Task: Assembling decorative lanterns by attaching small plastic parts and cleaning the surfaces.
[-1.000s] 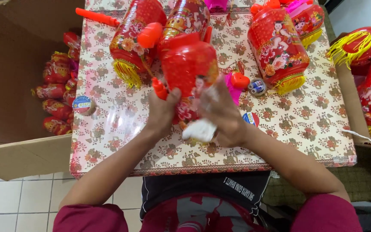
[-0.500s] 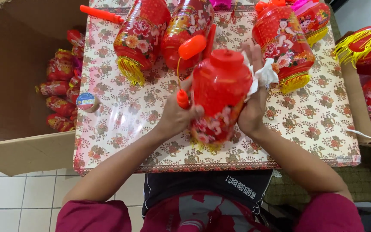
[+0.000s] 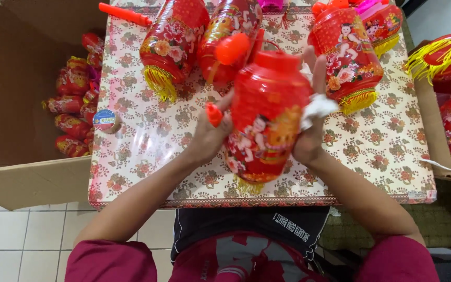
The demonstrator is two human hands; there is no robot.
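Both hands hold one red paper lantern (image 3: 267,115) above the near edge of a table covered in a floral cloth (image 3: 147,130). Left hand (image 3: 210,136) is curled around the lantern's left side, fingers closed against it, with a small orange-red plastic piece (image 3: 214,114) sticking up by the thumb. Right hand (image 3: 309,130) presses flat against the lantern's right side, fingers pointing up, with a crumpled white cloth (image 3: 317,108) pinned between palm and lantern. A gold fringe hangs from the lantern's lower end, towards the person.

Further back on the table lie more red lanterns (image 3: 173,42) with yellow tassels, and a small round roll of tape (image 3: 105,120) sits near the left edge. An open cardboard box (image 3: 16,104) on the left holds folded lanterns (image 3: 71,104).
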